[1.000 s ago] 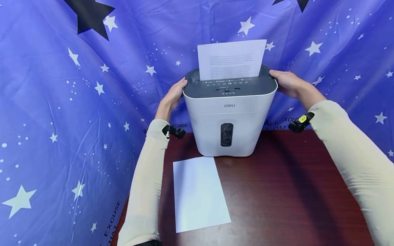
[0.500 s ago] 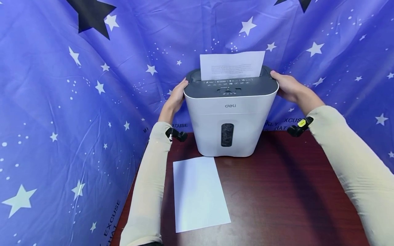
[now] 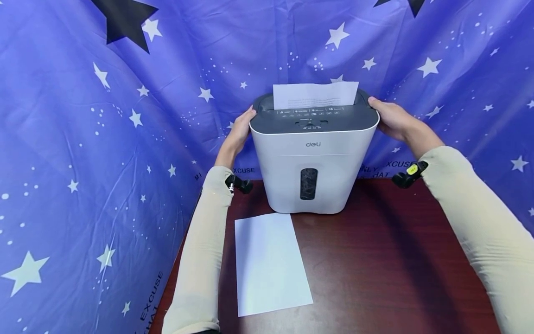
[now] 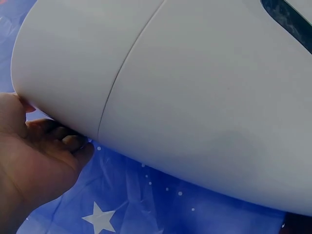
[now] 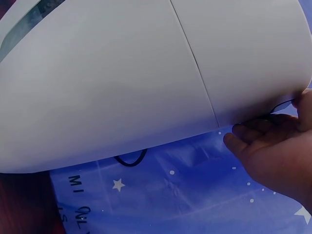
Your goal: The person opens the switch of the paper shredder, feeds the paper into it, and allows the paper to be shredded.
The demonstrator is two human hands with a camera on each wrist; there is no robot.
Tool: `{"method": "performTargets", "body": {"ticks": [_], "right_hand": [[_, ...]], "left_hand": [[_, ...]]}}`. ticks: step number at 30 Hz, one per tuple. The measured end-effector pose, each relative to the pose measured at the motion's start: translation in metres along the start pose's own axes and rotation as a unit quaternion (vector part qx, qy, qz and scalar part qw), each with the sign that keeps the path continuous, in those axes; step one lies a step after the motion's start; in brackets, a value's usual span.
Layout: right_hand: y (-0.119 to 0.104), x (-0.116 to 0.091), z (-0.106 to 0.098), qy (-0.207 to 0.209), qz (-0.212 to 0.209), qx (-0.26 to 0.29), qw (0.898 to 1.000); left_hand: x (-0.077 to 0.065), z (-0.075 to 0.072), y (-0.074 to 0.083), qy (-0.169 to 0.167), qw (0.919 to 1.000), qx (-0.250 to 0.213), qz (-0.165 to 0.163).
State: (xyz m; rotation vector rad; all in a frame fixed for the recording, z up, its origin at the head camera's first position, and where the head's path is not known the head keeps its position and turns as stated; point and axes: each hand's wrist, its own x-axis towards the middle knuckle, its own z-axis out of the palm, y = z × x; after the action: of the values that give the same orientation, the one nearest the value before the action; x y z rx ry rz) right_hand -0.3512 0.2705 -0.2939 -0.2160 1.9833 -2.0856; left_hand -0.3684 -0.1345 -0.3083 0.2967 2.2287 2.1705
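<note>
A white paper shredder (image 3: 279, 167) with a dark grey top stands upright at the back of the table. In its top slot stands a printed sheet of paper (image 3: 314, 95), its lower part hidden inside. My left hand (image 3: 239, 130) grips the shredder's upper left side, thumb at the top rim. On the opposite side, my right hand (image 3: 392, 119) holds the upper right edge with the thumb on the rim. Both wrist views show fingers curled against the shell, the left fingers (image 4: 73, 142) and the right fingers (image 5: 251, 131) partly behind it.
A blank white sheet (image 3: 271, 264) lies on the dark red wooden table (image 3: 359, 278), just in front of the shredder. A blue curtain with stars (image 3: 125, 185) hangs close behind and to the left. A black cable loop (image 5: 130, 162) shows behind the shredder in the right wrist view.
The printed sheet has sunk steadily down into the shredder's slot, so much less of it shows above the top. Both hands have kept their hold on the sides.
</note>
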Motion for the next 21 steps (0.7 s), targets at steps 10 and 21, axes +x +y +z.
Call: {"method": "performTargets", "body": {"ticks": [10, 21], "right_hand": [[-0.001, -0.0007, 0.0012, 0.001, -0.009, -0.005, 1.0], [0.0022, -0.0001, 0.002, 0.013, -0.023, 0.005, 1.0]], "left_hand": [[-0.0014, -0.0019, -0.0002, 0.003, 0.9993, 0.031, 0.022], [0.0016, -0.0031, -0.003, -0.002, 0.9991, 0.032, 0.027]]}}
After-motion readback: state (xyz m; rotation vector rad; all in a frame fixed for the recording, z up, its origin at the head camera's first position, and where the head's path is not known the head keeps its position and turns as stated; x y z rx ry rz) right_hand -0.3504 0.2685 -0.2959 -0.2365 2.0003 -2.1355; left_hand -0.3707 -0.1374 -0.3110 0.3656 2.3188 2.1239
